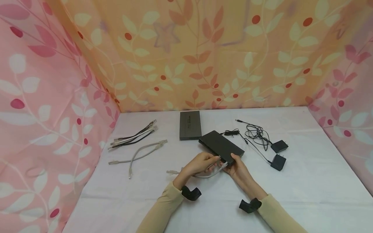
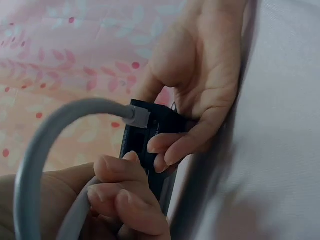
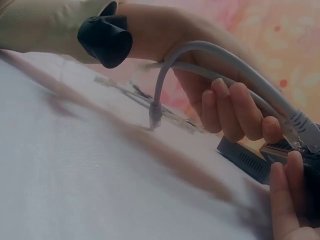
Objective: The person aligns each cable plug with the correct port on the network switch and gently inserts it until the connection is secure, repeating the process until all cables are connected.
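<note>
A black network switch (image 1: 220, 144) is held tilted above the white table, its port side turned toward the person. My right hand (image 1: 240, 170) grips its near right corner, thumb on top and fingers underneath. One grey Ethernet cable (image 2: 50, 125) has its plug (image 2: 141, 117) in an end port and arcs away, its other end (image 3: 155, 117) hanging loose. My left hand (image 1: 201, 164) pinches a second grey Ethernet cable (image 2: 77, 210) close to its plug, right at the neighbouring ports. Fingers partly hide that plug.
Another black switch (image 1: 190, 125) lies behind. To the left are a bundle of short black and white Ethernet cables (image 1: 134, 135) and crossed grey cables (image 1: 142, 157). Two black power adapters (image 1: 279, 146) with thin cords (image 1: 256, 134) lie right. Floral curtains (image 1: 186, 55) surround the table.
</note>
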Action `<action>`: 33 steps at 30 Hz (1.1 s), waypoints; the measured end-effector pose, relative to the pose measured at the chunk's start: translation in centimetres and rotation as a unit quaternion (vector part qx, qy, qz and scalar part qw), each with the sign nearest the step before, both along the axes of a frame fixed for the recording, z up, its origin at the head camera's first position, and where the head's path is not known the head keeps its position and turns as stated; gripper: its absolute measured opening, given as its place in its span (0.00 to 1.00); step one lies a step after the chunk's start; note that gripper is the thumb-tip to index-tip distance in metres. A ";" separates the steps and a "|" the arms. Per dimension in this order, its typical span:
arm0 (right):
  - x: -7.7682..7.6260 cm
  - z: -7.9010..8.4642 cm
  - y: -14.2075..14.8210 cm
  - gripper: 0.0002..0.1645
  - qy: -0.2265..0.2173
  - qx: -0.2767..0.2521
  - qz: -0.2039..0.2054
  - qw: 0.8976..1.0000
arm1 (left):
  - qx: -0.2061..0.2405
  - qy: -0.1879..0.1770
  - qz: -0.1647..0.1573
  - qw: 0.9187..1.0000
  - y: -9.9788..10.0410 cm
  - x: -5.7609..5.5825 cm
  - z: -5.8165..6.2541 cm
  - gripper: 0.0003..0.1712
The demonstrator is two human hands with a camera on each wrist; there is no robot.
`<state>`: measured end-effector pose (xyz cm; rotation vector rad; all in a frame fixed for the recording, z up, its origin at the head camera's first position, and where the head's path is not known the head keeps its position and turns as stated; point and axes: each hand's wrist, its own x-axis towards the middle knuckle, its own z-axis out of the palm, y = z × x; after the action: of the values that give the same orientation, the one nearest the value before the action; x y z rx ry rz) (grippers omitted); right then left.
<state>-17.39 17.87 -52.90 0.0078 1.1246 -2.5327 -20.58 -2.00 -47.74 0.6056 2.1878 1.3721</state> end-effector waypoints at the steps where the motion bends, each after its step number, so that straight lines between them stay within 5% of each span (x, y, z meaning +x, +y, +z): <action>1: 0.0 0.0 0.0 0.18 0.002 -0.002 -0.001 1.000 | 0.004 0.001 0.001 1.000 0.1 0.0 -0.1 0.26; 9: 0.3 -0.4 0.1 0.18 -0.006 -0.028 0.006 1.000 | -0.047 0.067 -0.014 0.997 -0.2 0.0 -0.1 0.25; 16: 0.3 -0.4 -0.1 0.24 -0.002 -0.019 0.006 1.000 | -0.096 0.150 -0.016 0.984 -2.3 -0.7 1.2 0.19; 25: 0.2 -0.4 0.1 0.28 -0.005 0.005 0.000 1.000 | -0.104 0.166 0.098 0.976 -7.3 -2.3 2.9 0.16; 33: 0.4 -0.2 -0.1 0.22 0.026 0.002 0.013 1.000 | -0.101 0.181 0.187 0.960 -12.7 -3.9 2.7 0.15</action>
<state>-17.01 17.74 -53.14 -0.0699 1.1423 -2.5214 -24.48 -14.72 -45.05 0.4023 2.8119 1.2636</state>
